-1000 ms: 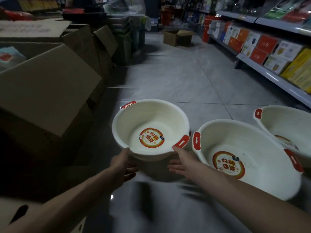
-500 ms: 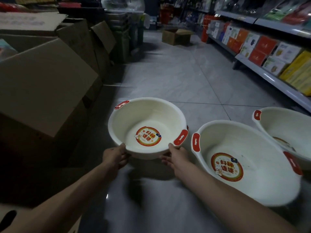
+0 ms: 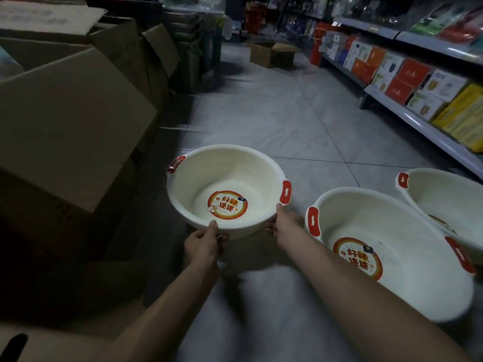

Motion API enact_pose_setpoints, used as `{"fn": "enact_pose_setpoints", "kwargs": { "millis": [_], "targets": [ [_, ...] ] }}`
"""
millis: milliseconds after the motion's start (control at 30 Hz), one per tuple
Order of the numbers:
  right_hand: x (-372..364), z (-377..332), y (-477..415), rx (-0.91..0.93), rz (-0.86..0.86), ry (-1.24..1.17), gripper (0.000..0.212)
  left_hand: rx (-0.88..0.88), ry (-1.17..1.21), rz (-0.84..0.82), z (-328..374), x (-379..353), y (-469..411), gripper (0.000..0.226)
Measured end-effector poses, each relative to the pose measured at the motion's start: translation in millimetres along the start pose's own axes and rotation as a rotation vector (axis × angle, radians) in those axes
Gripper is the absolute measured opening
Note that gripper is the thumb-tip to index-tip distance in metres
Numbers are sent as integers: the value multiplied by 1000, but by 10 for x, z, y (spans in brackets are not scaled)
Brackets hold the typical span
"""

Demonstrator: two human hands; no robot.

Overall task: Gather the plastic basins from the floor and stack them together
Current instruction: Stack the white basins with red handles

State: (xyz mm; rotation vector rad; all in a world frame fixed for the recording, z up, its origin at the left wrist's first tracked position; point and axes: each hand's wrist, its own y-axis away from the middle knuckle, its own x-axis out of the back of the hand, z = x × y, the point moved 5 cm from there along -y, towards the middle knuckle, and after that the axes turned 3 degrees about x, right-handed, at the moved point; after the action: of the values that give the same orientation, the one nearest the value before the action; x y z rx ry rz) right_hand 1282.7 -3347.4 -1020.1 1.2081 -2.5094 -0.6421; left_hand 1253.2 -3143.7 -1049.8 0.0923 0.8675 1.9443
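A small cream round plastic basin with red handles is held by its near rim in both hands, tilted a little toward the person, near the left edge of the grey tiled floor; a shadow is cast on the tiles beneath it. The left hand is clamped on the rim, thumb laid on top and fingers curled underneath. The right hand grips the rim just below one red handle, thumb on top and fingers tucked under the wall. Just to the right, a larger cream plastic basin is set on the floor, and a third cream basin is partly seen at the floor's right edge. Brown cardboard boxes are stacked along the left edge, and a metal shelf of boxed goods runs along the right.
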Motion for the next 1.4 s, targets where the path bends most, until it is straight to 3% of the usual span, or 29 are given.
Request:
{"fn": "enact_pose_setpoints", "kwargs": {
  "millis": [167, 367, 533, 700, 867, 1033, 1233, 1400],
  "targets": [
    [103, -109, 110, -21, -80, 121, 14, 54, 68, 34, -21, -6, 20, 33],
    [296, -364, 428, 259, -159, 572, 14, 182, 117, -7, -31, -185, 88, 34],
    [521, -794, 553, 338, -104, 659, 17, 207, -238, -70, 101, -275, 178, 28],
    [745, -1149, 566, 399, -139, 750, 9, 447, -657, -408, 114, -397, 522, 34],
    [1055, -1634, 407, 438, -212, 700, 21, 254, -823, -500, 342, -752, 893, 46],
    [1417, -2086, 126, 444, -266, 620, 18, 62, -1048, -568, 595, -1268, 1283, 53],
    [1664, -2385, -33, 470, -353, 558, 22, -142, -1141, -547, 864, -2033, 1689, 40],
    [1945, -2576, -88, 536, -351, 635, 46, -214, -1234, -626, 905, -2599, 1828, 32]
  ]
}}
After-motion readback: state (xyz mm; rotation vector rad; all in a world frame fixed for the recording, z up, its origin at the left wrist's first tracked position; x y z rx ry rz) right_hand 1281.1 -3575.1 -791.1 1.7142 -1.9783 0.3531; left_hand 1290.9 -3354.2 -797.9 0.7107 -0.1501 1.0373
